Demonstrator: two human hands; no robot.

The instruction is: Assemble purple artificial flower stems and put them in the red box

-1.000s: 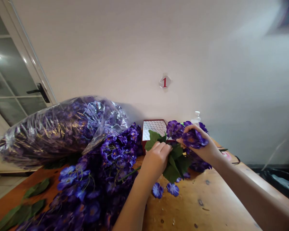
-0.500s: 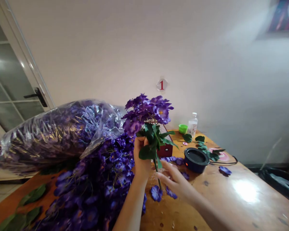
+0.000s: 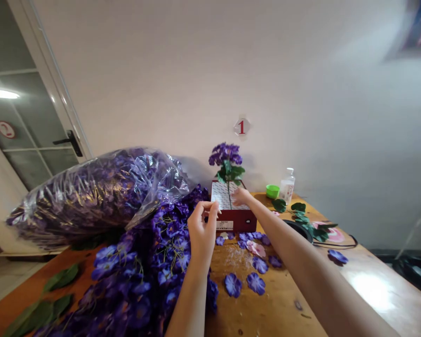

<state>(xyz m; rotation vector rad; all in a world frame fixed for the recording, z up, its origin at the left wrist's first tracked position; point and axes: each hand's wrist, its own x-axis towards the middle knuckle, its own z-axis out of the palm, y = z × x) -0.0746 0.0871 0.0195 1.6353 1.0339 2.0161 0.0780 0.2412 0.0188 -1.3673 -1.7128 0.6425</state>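
One bouquet (image 3: 227, 164), upright, stem (image 3: 229, 196) between hands (image 3: 200, 225) (image 3: 242, 197)

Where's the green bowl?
In the head view, the green bowl is right of centre at the back of the wooden table, between the red box and the clear bottle.

Purple flowers (image 3: 226, 154), green leaves (image 3: 229, 174); dark-red box (image 3: 240, 222), dark-flecked white lining (image 3: 218, 192); lime-green bowl (image 3: 272, 191).

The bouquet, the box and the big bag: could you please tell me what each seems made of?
Bouquet: probably matte fabric, as it looks soft and shines little. Box: likely card, dark red outside, flat-walled, with a printed white inside. Bag: clear, glossy plastic film, wrinkled with bright highlights, purple showing through.
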